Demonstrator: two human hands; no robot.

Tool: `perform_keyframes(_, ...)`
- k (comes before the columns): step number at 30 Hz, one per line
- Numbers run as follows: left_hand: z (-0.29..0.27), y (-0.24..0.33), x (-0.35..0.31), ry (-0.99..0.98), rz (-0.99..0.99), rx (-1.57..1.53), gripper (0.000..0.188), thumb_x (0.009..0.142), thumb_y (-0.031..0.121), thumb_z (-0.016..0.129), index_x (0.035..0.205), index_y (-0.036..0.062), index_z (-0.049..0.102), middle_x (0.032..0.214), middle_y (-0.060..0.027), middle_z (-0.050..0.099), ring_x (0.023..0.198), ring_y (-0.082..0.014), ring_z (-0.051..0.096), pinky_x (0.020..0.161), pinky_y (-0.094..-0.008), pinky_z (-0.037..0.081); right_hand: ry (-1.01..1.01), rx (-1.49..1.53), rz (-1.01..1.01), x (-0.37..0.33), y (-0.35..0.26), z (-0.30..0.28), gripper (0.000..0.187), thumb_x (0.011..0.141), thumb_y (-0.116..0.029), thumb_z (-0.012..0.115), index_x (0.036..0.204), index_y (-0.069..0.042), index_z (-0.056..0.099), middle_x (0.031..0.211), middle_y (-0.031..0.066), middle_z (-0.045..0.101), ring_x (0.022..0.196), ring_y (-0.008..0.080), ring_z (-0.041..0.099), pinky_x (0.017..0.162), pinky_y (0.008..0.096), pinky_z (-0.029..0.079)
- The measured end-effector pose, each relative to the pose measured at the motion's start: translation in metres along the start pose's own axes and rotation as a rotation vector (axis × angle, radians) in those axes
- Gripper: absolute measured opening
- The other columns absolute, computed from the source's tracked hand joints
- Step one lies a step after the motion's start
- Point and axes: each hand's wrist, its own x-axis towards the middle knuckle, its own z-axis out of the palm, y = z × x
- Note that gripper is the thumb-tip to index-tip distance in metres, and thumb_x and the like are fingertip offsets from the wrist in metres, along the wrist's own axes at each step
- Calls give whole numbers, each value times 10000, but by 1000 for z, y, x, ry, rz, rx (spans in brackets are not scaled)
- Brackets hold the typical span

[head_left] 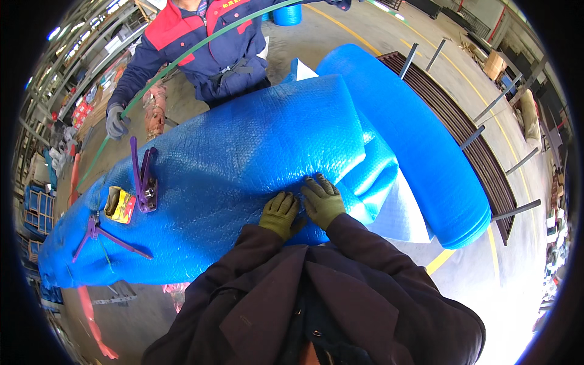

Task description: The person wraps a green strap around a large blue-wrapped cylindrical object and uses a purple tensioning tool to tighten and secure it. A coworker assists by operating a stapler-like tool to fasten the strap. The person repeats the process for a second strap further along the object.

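Observation:
A large bundle wrapped in blue bubble sheeting (243, 140) lies in front of me. My left hand (281, 214) and my right hand (323, 199), both in olive-green gloves, rest flat on its near side with fingers stretched out. Neither holds anything. Loose folds of the sheeting, with a white underside (403, 210), hang just right of my hands. On the bundle's left part are a purple-handled strapping tool (146, 182), a small yellow-and-red open box (120, 205) and a second purple-handled tool (94, 228).
Across the bundle, a person in a navy-and-red jacket (213, 48) holds a long green strap (182, 58) in a grey-gloved hand (115, 121). A big blue roll (420, 146) lies at the right, beside dark slatted metal (468, 134) with upright posts (409, 61). Red film (91, 322) trails on the floor.

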Motion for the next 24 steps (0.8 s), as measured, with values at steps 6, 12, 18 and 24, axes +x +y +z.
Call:
perform_keyframes(6, 2, 1, -2, -21, -20, 7, 767, 978, 542, 806, 1559, 58, 679, 1631, -185, 621, 1549, -407, 527, 1278, -578, 417, 25, 2, -31, -1, 3, 0, 436, 1071, -328, 694, 1478, -175, 736, 1683, 112, 619, 1609, 426, 506, 1294, 607, 422)
perform_keyframes(12, 4, 1, -2, 31, 2, -23, 750, 968, 535, 825, 1541, 69, 694, 1624, -185, 630, 1540, -420, 538, 1276, -584, 414, 10, 98, 10, -1, -7, -19, 443, 1065, -306, 712, 1487, -170, 726, 1668, 116, 632, 1590, 429, 522, 1283, 613, 430)
perform_keyframes(18, 8, 0, -4, 37, -5, -51, 726, 956, 488, 838, 1544, 87, 697, 1576, -178, 672, 1514, -430, 569, 1263, -595, 425, -195, 476, 175, -21, -21, -72, 413, 1078, -284, 735, 1458, -125, 758, 1468, 161, 764, 1372, 406, 703, 1164, 551, 559)
perform_keyframes(24, 10, -6, -3, -16, 47, 61, 764, 957, 475, 836, 1587, 72, 677, 1600, -194, 666, 1513, -452, 575, 1241, -614, 444, -341, 766, 121, -44, -41, -93, 395, 1124, -351, 722, 1421, -99, 790, 1330, 218, 812, 1223, 413, 782, 1077, 504, 621)
